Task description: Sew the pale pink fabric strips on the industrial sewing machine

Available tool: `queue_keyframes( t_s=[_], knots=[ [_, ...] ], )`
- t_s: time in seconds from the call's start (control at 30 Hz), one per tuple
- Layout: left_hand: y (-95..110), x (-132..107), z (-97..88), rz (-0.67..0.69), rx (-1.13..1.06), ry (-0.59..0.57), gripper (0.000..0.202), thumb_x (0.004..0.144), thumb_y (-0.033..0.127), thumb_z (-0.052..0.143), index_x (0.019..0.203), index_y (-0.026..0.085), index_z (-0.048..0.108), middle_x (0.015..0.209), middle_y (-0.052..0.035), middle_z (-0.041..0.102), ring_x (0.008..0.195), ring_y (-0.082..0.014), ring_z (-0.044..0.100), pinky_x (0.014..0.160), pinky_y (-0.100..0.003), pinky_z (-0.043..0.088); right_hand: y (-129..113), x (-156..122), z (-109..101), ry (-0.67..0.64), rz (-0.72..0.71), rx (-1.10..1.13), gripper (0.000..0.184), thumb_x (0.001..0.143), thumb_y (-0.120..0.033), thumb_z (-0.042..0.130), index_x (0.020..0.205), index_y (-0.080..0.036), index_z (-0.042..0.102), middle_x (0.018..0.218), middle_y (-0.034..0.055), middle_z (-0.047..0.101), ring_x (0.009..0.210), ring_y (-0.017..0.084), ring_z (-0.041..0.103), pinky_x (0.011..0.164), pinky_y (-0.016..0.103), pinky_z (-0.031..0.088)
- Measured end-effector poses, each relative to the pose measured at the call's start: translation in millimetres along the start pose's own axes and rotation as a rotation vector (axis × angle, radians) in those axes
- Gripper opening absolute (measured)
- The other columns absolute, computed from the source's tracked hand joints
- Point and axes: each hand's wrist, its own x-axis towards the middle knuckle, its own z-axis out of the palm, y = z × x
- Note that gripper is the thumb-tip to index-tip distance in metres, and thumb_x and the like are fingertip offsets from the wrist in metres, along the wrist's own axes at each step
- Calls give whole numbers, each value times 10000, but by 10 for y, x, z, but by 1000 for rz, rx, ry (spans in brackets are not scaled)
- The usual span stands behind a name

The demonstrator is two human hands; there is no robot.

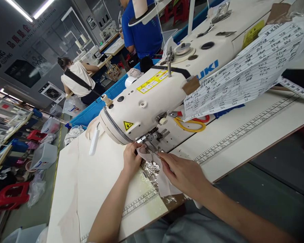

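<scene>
A white sewing machine (131,101) stands over the table, its needle area (152,136) low at the front. Close to the presser foot, my left hand (132,158) is closed, fingertips pinching the edge of a pale pink fabric piece (168,184). My right hand (184,172) is closed on the same fabric just to the right, thumb and forefinger together. From there the cloth hangs toward the table's front edge, over shiny clear tape (152,172). Thin metal parts between the hands are too small to name.
A handwritten paper sheet (245,71) hangs on the machine's right side. Behind it lie yellow-and-red-handled scissors (192,126). A white-handled tool (93,143) is at the left. Ruler markings (243,130) run along the table. Two people sit beyond a blue cloth trough (101,103).
</scene>
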Motion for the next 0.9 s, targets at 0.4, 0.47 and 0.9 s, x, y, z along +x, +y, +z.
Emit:
queue_keyframes(
  t_s=[0.4, 0.47, 0.9],
  knots=[
    [-27, -9, 6, 16, -13, 12, 103, 909, 284, 618, 858, 208, 665, 906, -55, 703, 874, -209, 661, 799, -338, 520, -34, 41, 9, 46, -34, -28, 309, 1037, -196, 345, 1109, -140, 641, 860, 54, 751, 634, 151, 671, 493, 273, 394],
    [-19, -7, -2, 20, -8, 6, 117, 917, 296, 609, 863, 207, 662, 916, -58, 700, 877, -207, 660, 803, -336, 522, -35, 45, 14, 52, -39, -26, 317, 1045, -199, 335, 1114, -135, 638, 864, 59, 751, 649, 155, 674, 507, 276, 402],
    [-29, 30, -28, 21, 70, -27, 48, 848, 218, 664, 895, 206, 664, 916, -57, 701, 879, -219, 660, 792, -337, 518, -31, 9, 26, 1, -51, -51, 276, 1024, -169, 387, 1165, -136, 622, 880, 55, 747, 690, 154, 687, 521, 279, 413]
  ],
)
